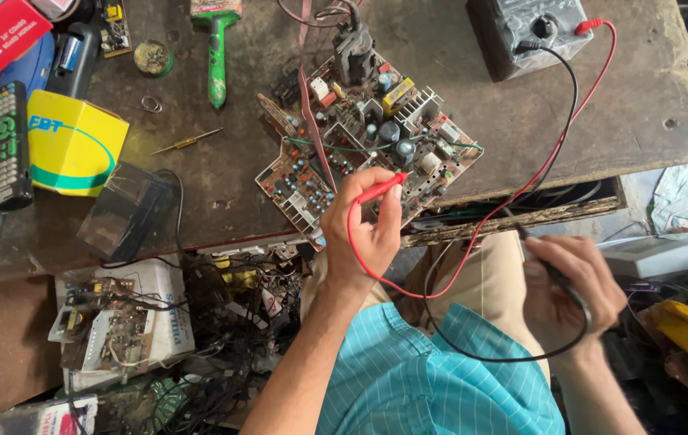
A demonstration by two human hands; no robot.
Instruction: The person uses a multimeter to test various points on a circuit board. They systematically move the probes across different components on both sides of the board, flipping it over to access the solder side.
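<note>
Head view looks down on a brown circuit board (364, 141) lying tilted at the near edge of the workbench (602, 113), crowded with capacitors, coils and a finned heat sink, its long axis running from near left to far right. The left hand (364, 221) is right at it, pinching a red probe (379, 188) whose tip rests on the board's near side. The right hand (574, 286) sits well off to the right, below the bench, closed around a black probe (549, 270). Both leads run up to a grey meter (529, 28).
</note>
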